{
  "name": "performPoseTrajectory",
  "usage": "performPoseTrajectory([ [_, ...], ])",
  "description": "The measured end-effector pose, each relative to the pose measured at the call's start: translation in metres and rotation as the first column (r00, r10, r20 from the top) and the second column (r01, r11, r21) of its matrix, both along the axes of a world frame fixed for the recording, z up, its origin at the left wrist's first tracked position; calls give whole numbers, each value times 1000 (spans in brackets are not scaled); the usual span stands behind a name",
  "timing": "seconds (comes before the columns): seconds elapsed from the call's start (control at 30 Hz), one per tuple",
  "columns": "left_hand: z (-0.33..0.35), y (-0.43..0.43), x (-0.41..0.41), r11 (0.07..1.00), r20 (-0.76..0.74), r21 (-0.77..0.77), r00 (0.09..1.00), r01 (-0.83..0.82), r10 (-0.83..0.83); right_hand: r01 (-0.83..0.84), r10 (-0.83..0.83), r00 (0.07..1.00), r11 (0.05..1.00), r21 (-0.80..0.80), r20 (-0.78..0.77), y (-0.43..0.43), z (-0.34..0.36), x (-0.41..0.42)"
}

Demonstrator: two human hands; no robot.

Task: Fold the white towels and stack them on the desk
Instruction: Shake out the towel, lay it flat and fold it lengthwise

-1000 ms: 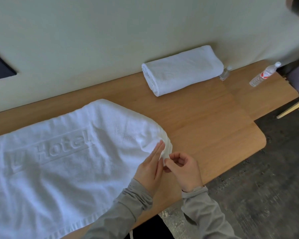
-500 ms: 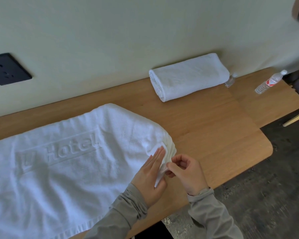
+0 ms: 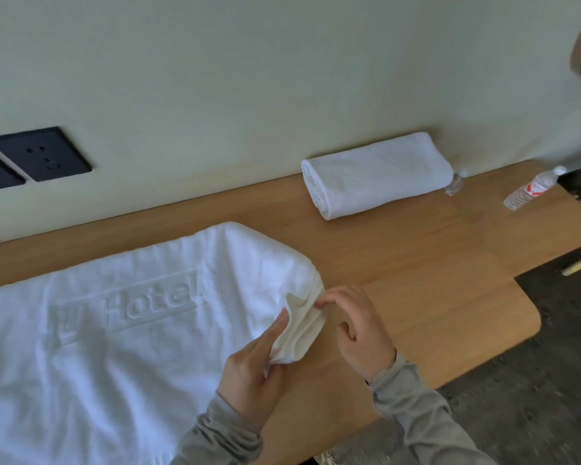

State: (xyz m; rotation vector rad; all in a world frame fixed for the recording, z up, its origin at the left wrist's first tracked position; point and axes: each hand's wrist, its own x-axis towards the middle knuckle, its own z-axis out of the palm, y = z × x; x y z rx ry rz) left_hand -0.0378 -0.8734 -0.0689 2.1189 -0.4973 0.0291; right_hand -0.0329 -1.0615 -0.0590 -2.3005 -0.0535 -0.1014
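The spread towel (image 3: 121, 330) lies flat on the desk (image 3: 416, 263), reaching away to the left of both hands. The left hand (image 3: 255, 364) is clamped on its bunched corner; the right hand (image 3: 356, 327), just beside, pinches the same corner's edge at the fingertips (image 3: 319, 303). A finished towel (image 3: 376, 174) sits well beyond the right hand, against the wall. Recommendation: separate the layers, align the corner squarely, then carry it across without dragging wrinkles.
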Motion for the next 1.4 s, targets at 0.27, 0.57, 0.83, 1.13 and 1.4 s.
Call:
performPoseTrajectory([
  [0.27,45,65,4,910,-194,-325,960,-259,204,187,-39,914,924,334,-404,9,-15,62],
  [0.57,22,159,-16,547,-648,-463,687,-697,329,659,-205,590,681,319,-781,100,-43,135],
  [0.83,-25,204,-30,193,-755,-618,644,-762,128,313,128,864,622,718,-488,108,-54,113],
  [1.13,-27,215,-27,158,-753,-641,655,-751,56,-63,101,989,947,314,-104,125,-28,118],
  [1.4,-9,233,-19,392,-645,-594,707,-703,290,-150,155,988,976,158,-21,101,36,173],
])
